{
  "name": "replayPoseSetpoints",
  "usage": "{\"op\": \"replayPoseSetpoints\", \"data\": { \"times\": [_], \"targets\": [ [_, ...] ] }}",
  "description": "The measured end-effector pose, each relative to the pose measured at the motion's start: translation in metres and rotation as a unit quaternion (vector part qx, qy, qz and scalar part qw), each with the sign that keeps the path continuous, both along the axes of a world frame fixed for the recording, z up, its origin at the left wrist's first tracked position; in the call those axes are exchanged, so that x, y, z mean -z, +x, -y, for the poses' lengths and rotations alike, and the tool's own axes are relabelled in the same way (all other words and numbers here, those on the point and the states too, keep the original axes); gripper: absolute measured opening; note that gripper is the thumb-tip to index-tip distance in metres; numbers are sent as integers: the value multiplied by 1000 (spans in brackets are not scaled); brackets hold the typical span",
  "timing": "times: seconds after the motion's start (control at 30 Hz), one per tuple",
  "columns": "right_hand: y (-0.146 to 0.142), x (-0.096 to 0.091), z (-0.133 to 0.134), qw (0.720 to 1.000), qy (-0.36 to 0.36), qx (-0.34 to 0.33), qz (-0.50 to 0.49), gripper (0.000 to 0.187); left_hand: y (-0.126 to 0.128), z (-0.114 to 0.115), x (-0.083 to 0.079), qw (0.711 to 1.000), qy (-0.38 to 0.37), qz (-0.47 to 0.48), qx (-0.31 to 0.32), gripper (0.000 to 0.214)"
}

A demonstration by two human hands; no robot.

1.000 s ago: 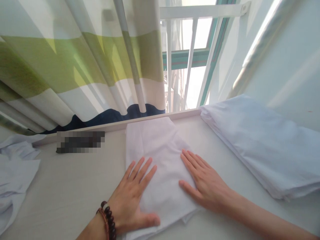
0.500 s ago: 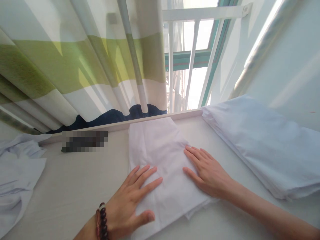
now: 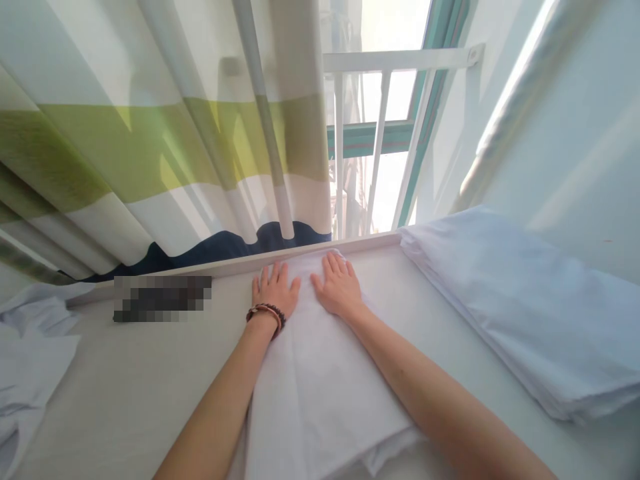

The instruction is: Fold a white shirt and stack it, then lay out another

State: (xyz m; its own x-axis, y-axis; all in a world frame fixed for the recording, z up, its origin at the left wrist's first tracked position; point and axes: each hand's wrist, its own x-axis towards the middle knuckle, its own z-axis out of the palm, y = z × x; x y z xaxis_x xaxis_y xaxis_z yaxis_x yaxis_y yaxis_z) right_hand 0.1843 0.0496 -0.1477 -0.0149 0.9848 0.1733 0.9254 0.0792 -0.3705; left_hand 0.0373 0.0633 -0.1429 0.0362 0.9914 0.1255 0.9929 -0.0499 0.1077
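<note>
A folded white cloth (image 3: 320, 373) lies lengthwise on the pale surface in front of me, its far end by the raised ledge. My left hand (image 3: 276, 291), with beaded bracelets at the wrist, rests flat on the cloth's far left part, fingers spread. Across from it, my right hand (image 3: 338, 285) presses flat on the far right part, thumb held out to the side. Neither hand grasps anything. The near end of the cloth shows loose layers at its lower right corner.
To the right lies a stack of folded white cloth (image 3: 530, 307) against the wall. Crumpled white fabric (image 3: 30, 360) is at the left edge. A blurred-out dark object (image 3: 163, 299) sits near the ledge (image 3: 225, 265). Behind hang a striped curtain (image 3: 200, 140) and white window bars (image 3: 380, 133).
Both hands have slid forward, away from me, from the cloth's near and middle parts to its far end. The view has tilted up slightly.
</note>
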Motion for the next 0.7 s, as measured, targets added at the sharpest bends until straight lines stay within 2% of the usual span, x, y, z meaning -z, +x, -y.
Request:
{"op": "replayPoseSetpoints", "data": {
  "times": [0.13,0.23,0.3,0.43,0.5,0.6,0.67,0.7],
  "targets": [
    [4,7,-1,1000,17,-6,-7,67,-1,-3,2,999,-23,0,-38,69],
    [6,5,0,1000,14,-14,1,67,0,-5,-1,999,-33,9,-30,67],
    [7,5,2,1000,9,-18,3,65,-6,-4,1,999,-14,35,-38,67],
    [14,-1,16,997,10,70,-6,67,-38,10,7,989,53,86,-112,65],
    [23,-8,26,995,2,95,-2,69,-53,21,7,988,59,103,-100,55],
    [46,-21,38,995,-57,85,-15,65,-61,36,-3,977,27,206,-50,35],
    [64,-28,45,989,-118,73,-40,59,-56,43,-14,941,-18,337,-34,27],
    [72,-30,48,985,-147,64,-60,55,-52,47,-21,910,-41,411,-33,27]
  ]
}}
